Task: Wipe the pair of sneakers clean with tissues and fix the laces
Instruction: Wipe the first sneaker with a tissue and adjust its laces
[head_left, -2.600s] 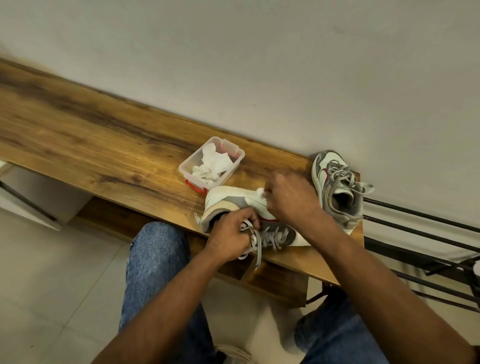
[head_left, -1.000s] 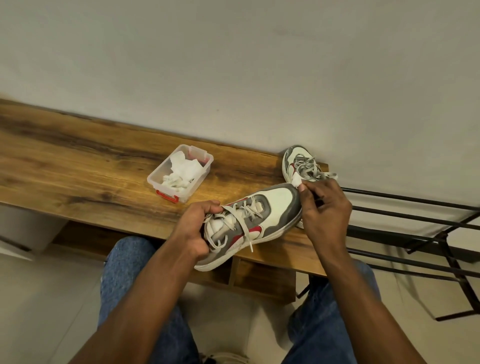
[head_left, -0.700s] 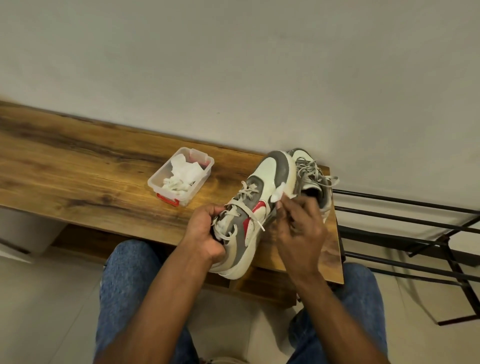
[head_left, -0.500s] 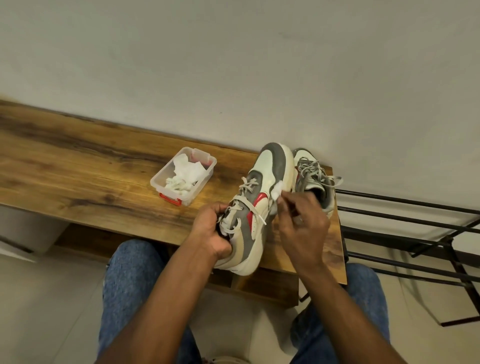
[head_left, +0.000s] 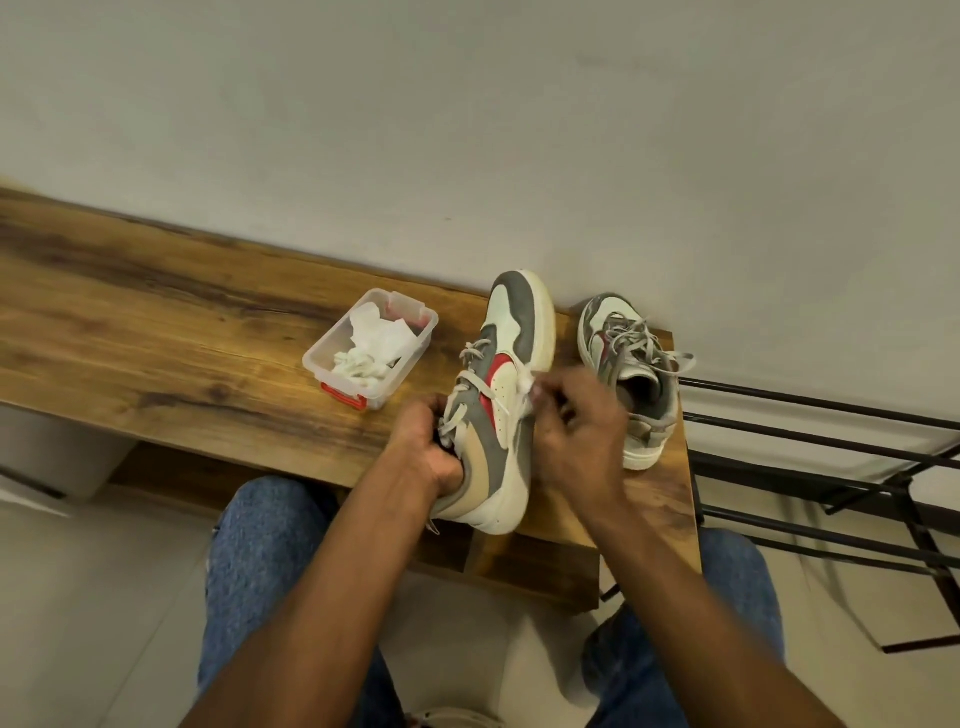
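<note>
L hand (head_left: 428, 441) grips sneaker (head_left: 501, 395) at collar, tilted on bench (head_left: 156, 332) near front edge. R hand (head_left: 576, 431) pinches tissue (head_left: 527, 387) vs its side. 2nd sneaker (head_left: 631, 379) just beside, at bench's right end; tissue box (head_left: 371, 356) left; bench bare beyond.

On the bench (head_left: 156, 338), the tissue box (head_left: 371, 356) sits left of both sneakers (head_left: 506, 395).

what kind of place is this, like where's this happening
Probably a home entryway or shoe corner. A low wooden bench runs along a plain wall, a black metal rack stands beside it, and the floor is tiled.
</note>
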